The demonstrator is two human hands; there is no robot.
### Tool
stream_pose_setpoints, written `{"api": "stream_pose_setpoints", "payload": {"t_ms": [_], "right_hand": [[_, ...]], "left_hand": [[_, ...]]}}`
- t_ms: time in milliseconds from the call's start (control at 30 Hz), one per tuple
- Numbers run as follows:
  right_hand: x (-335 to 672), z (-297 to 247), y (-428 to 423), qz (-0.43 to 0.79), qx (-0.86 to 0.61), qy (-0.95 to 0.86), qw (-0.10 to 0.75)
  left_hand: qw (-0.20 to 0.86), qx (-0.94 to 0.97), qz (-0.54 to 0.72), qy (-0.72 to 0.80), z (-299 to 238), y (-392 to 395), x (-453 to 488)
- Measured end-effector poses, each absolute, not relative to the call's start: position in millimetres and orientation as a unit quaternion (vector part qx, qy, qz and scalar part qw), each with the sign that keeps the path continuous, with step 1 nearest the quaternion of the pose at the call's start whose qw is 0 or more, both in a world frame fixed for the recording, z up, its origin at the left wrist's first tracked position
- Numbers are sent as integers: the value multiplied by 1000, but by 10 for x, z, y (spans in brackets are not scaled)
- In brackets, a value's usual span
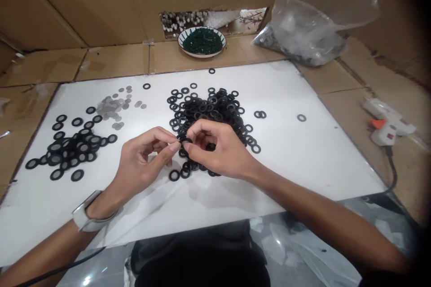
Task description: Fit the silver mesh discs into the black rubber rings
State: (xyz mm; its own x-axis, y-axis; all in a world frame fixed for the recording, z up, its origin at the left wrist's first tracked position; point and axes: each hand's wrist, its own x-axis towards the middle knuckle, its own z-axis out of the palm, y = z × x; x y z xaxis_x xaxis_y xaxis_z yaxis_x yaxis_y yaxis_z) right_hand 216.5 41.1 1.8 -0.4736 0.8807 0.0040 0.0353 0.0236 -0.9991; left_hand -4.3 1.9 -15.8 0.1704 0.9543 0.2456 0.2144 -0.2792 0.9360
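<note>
Between my two hands, just above the near side of a big heap of black rings, is one black ring. My left hand pinches its left edge with thumb and fingertips. On its right edge, my right hand also closes thumb and finger. Whether a disc sits inside this ring is hard to make out. Small grey discs lie in a loose cluster to the left. Nearer me on that side is a pile of black rings with grey centres.
A white board carries the parts. Behind it stands a patterned plate of dark green bits, with a clear plastic bag to its right. A glue gun with a cord lies at right. Cardboard walls rise at the back.
</note>
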Motion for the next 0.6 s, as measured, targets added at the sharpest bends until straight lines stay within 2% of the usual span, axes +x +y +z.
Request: {"api": "stream_pose_setpoints", "payload": {"t_ms": [367, 467, 600], "right_hand": [[2158, -39, 430, 542, -357, -666, 369], [2187, -13, 425, 449, -341, -715, 415], [2348, 243, 297, 333, -296, -720, 532]], "left_hand": [[422, 638, 445, 465, -168, 31, -29], [401, 642, 445, 478, -211, 64, -61], [342, 636, 475, 503, -282, 152, -118]]}}
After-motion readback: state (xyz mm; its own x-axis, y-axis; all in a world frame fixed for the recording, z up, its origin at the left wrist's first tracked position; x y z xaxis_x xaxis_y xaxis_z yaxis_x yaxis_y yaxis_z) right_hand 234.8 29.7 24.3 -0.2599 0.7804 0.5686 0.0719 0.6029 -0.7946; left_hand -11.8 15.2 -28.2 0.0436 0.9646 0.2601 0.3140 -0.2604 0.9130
